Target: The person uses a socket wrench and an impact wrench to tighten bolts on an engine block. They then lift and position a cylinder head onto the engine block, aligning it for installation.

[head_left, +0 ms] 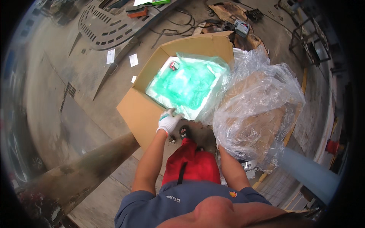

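Observation:
A large open cardboard box (133,107) stands before me, its flaps folded out. Inside it a white foam liner (202,62) surrounds bright green, glossy plastic film (184,84). One small red and white object (174,66) sits at the liner's far left corner. My left hand (169,121), in a white knitted glove, is at the box's near edge beside the foam, fingers bent and apart. Crumpled clear plastic sheeting (258,104) drapes over the cardboard on the right. Beneath its near left side my right hand (218,144) is almost wholly hidden; its fingers do not show.
A thick rusty pipe (81,173) lies at left, and a grey-blue pipe (310,173) at right. A slotted metal plate (106,24), black cables (178,28) and a grey device (242,27) are beyond the box. Paper sheets (133,60) lie on the floor.

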Tool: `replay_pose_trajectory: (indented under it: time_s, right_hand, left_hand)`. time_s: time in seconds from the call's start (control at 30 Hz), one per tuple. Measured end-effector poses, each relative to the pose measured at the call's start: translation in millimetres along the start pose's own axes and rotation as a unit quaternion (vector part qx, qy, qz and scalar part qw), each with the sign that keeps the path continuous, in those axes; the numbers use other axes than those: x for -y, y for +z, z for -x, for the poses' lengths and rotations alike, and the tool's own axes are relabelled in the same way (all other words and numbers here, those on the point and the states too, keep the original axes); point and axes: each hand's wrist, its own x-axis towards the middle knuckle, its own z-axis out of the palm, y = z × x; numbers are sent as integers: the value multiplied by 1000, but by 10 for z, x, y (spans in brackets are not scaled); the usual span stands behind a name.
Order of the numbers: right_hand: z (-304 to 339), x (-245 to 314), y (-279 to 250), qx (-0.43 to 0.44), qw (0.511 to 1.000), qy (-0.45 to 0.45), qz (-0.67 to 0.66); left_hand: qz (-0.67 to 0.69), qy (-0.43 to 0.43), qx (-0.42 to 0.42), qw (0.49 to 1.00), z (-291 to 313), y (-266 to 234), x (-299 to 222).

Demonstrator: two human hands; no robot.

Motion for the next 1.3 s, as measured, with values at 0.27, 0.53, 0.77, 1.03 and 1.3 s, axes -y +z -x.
replay_pose_trajectory:
  time_s: [0.27, 0.53, 0.77, 1.03, 1.3]
  right_hand:
    - [-26, 687, -8, 63, 945, -119, 297]
    - [-550, 892, -477, 92, 878, -161, 442]
    - [-999, 1089, -701, 138, 842, -181, 490]
    - [-1222, 1193, -574, 153, 841, -196, 481]
    - [-1216, 1710, -454, 206, 871, -168, 413]
  left_hand:
    - [52, -367, 81, 925, -274, -354, 31]
    - [235, -400, 313, 829, -774, 506, 542]
    - [214, -453, 194, 843, -1418, 821, 357]
    - [439, -369, 66, 817, -1208, 193, -536]
    - [500, -345, 28, 793, -549, -855, -1243]
